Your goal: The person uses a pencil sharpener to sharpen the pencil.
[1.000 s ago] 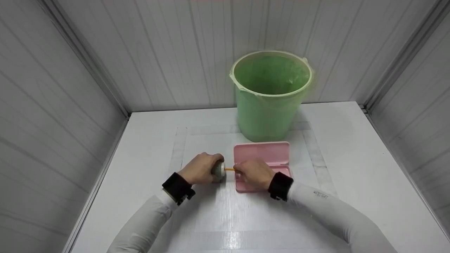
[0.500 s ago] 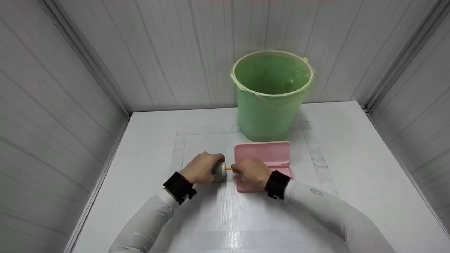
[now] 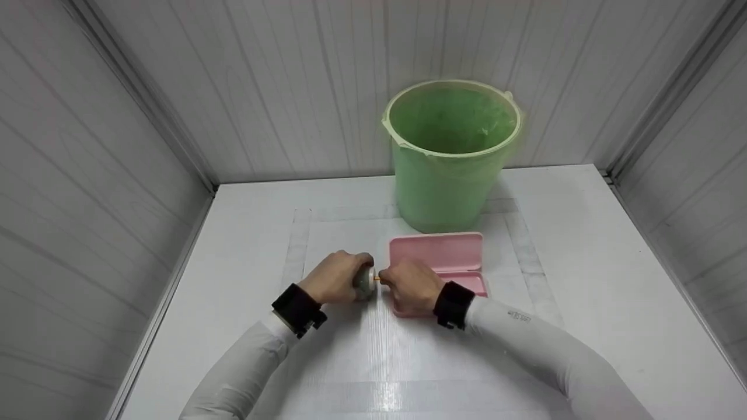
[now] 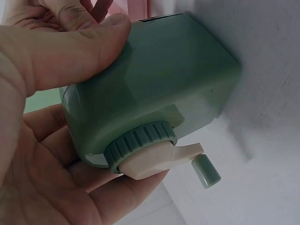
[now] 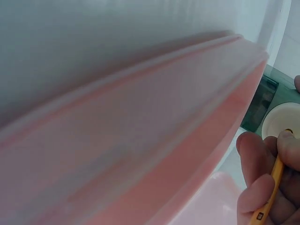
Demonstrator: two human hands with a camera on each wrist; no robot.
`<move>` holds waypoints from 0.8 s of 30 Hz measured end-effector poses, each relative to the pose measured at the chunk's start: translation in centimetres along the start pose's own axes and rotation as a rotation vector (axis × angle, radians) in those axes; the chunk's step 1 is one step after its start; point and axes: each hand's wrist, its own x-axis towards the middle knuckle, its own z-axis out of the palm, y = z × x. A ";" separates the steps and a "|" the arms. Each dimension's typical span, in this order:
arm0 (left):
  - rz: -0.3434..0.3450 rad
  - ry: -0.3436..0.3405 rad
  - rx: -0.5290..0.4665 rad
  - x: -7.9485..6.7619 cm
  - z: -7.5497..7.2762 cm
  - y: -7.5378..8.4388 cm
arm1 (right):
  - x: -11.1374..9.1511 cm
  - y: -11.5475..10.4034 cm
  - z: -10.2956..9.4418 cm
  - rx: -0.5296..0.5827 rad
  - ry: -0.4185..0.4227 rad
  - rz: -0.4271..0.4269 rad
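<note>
Sharpener (image 4: pixel 154 70) of boxy green plastic, probably light and stiff, sits in the left hand (image 3: pixel 335 277), fingers (image 4: pixel 133 196) round its body, likely the surest hold; right hand (image 3: pixel 413 286) pinches a slender yellow pencil (image 5: pixel 277 173).

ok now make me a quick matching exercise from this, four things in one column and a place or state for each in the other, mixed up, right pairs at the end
1. pencil
2. crank sharpener
3. hinged case
4. bucket

A. pink and lying open
B. held by the left hand
C. standing near the back wall
D. pinched in the right hand

Pairs: 1-D, 2-B, 3-A, 4-C
</note>
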 end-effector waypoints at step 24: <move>-0.094 -0.051 -0.021 -1.2 -0.5 -1.1 | 2.0 -0.6 -2.2 -0.040 0.008 -0.014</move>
